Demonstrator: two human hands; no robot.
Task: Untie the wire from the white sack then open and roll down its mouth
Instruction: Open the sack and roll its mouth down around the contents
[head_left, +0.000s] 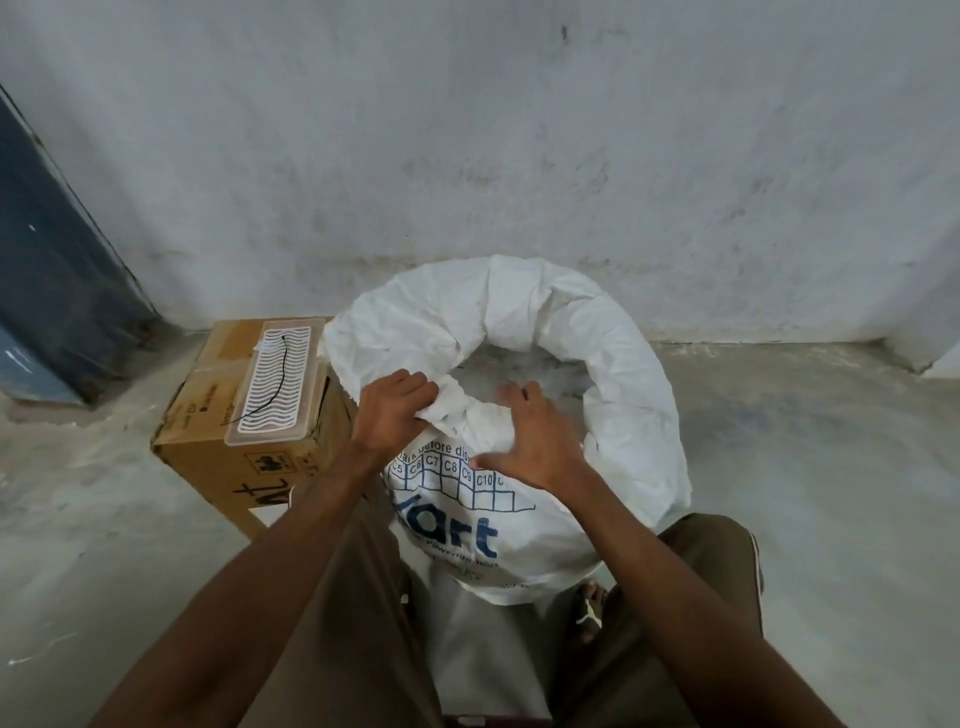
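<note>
Sack: white woven plastic sack (540, 525) is standing open on the floor, mouth rolled down.
Left hand (392, 410): fingers are gripping the near rim.
Right hand (535, 441): fingers are spreading wide over the rim.
Wire: thin black wire (275, 384) is lying on the clear plastic lid (278, 384).

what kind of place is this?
Probably a storeroom or warehouse corner: bare concrete floor, stained whitewashed wall, a taped cardboard box beside the printed white sack both hands work on.
</note>
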